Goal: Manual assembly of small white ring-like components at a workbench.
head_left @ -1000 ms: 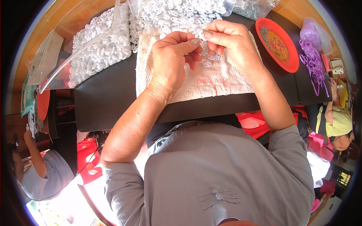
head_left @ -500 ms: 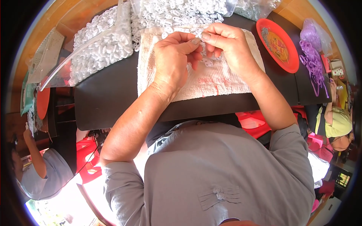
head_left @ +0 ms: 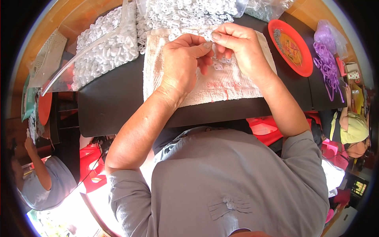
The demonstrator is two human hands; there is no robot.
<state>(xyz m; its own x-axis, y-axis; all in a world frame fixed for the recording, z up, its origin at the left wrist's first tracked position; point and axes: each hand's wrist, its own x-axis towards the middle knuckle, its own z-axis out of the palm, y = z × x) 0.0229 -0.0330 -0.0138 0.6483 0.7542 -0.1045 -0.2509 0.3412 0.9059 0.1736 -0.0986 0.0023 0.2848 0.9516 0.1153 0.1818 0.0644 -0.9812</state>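
Above a cream towel (head_left: 229, 87) on the dark table, my two hands meet with their fingertips nearly touching. My left hand (head_left: 183, 57) is closed, thumb pressed against the curled index finger. A similar pinch closes my right hand (head_left: 239, 45), its thumb and index finger together. Whatever sits between the fingertips is too small and too hidden to make out. Small white plastic pieces with holes (head_left: 218, 66) lie on the towel just beyond and below the fingers. A large heap of the same white pieces (head_left: 181, 17) spreads behind my hands.
At the left stands a clear bag of white pieces (head_left: 104, 59). To the right are a red oval plate (head_left: 304, 65) holding small grey bits and purple strands (head_left: 327, 69). A clear plastic bag (head_left: 266, 10) lies at the back. Other people sit at both sides.
Both hands stay almost in place, with slight finger shifts. My right hand has edged up a little, and the fingertips have drifted slightly apart.
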